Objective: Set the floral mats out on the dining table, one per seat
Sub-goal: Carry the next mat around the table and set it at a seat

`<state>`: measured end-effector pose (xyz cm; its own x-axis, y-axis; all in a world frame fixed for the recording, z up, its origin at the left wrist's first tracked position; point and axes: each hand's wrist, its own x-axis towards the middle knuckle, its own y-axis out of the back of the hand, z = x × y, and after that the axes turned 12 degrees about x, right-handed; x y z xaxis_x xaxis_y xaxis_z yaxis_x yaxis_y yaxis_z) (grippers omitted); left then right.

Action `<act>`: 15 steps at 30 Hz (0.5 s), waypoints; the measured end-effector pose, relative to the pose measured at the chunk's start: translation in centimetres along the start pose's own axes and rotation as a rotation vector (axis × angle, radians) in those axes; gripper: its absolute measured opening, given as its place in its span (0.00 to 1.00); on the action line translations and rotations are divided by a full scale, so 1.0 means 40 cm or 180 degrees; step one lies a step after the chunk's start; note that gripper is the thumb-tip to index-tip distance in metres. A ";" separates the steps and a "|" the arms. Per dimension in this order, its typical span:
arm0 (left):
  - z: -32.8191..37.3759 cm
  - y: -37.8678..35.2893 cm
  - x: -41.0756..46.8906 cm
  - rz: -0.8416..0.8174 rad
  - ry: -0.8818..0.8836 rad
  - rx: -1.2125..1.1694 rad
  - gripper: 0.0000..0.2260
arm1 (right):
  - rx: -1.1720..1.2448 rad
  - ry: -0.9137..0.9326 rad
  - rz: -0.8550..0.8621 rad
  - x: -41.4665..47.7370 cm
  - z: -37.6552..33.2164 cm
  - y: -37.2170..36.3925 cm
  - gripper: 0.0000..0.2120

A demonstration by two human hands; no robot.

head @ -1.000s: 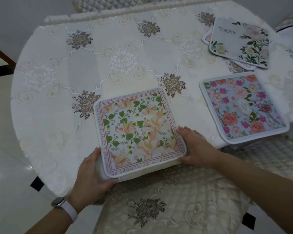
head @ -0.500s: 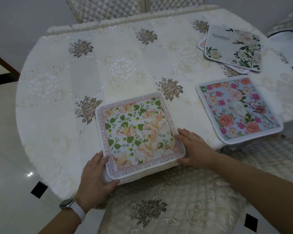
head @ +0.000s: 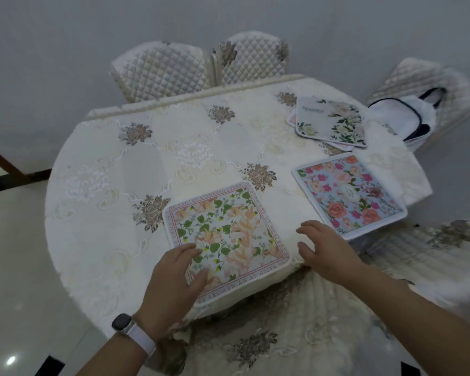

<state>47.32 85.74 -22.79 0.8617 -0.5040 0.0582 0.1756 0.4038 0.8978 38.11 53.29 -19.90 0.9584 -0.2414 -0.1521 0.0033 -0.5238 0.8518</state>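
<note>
A square mat with peach flowers and green leaves [head: 228, 229] lies flat at the near edge of the round dining table [head: 147, 164]. My left hand [head: 174, 283] rests open over its near left corner. My right hand [head: 323, 251] hovers open just right of that mat, holding nothing. A blue mat with pink roses [head: 347, 194] lies to the right at the table's edge. A small stack of mats, topped by a grey-white one with pale flowers [head: 331, 120], sits at the far right.
Quilted chairs stand around the table: two at the far side [head: 201, 66], one at the right [head: 423, 82] holding a white bag with dark trim [head: 402, 120], and one in front of me [head: 296, 335]. Glossy tiled floor lies to the left.
Both hands have let go of the peach mat's edges; the left slid onto its corner and the right lifted away to the right. The view has tilted up, showing the far chairs.
</note>
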 end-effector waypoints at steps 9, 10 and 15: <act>0.157 0.056 0.071 -0.0096 -0.1220 0.0633 0.21 | -0.0431 -0.0193 0.0773 -0.212 -0.025 0.139 0.18; 0.186 0.057 0.065 -0.0098 -0.1317 0.0696 0.21 | -0.0463 -0.0201 0.0836 -0.237 -0.017 0.156 0.18; 0.335 0.064 0.029 -0.0087 -0.1504 0.0893 0.22 | -0.0479 -0.0311 0.0959 -0.345 0.055 0.240 0.19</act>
<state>42.38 75.97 -14.56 0.5398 -0.8255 0.1648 0.0056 0.1993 0.9799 24.29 49.79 -10.72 0.8910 -0.4476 0.0764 -0.2266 -0.2924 0.9291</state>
